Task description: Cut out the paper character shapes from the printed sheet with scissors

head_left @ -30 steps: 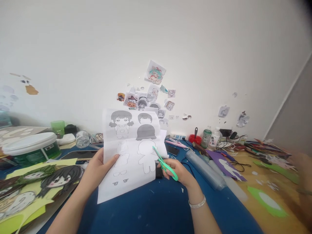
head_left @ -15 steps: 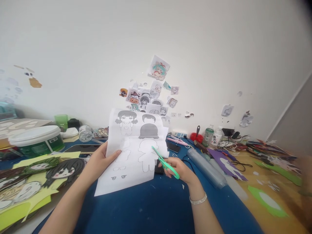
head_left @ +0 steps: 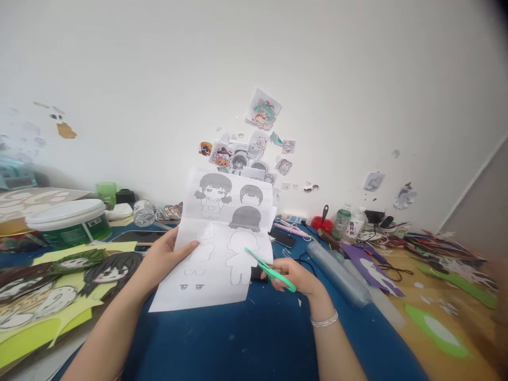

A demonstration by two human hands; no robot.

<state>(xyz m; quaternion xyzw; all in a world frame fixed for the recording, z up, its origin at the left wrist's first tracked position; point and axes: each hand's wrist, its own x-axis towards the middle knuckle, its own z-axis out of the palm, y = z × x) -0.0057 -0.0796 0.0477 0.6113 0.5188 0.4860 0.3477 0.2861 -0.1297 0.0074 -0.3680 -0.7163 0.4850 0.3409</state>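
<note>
Sheet [head_left: 220, 241] is pinched above the counter [head_left: 222, 338] by the left hand [head_left: 170, 256]; green scissors [head_left: 265, 266] are grasped in the right hand's [head_left: 296, 275] fingers. Cutting is apparently being lined up; steady tension is called for.

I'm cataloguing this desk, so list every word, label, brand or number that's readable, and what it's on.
"喝开水": on the white-labelled bottle.
Too blurred to read: the print on the side of the green tub.
Too small to read: the label of the green-labelled bottle.
No words that I can make out: the printed sheet, which shows drawings.
</note>
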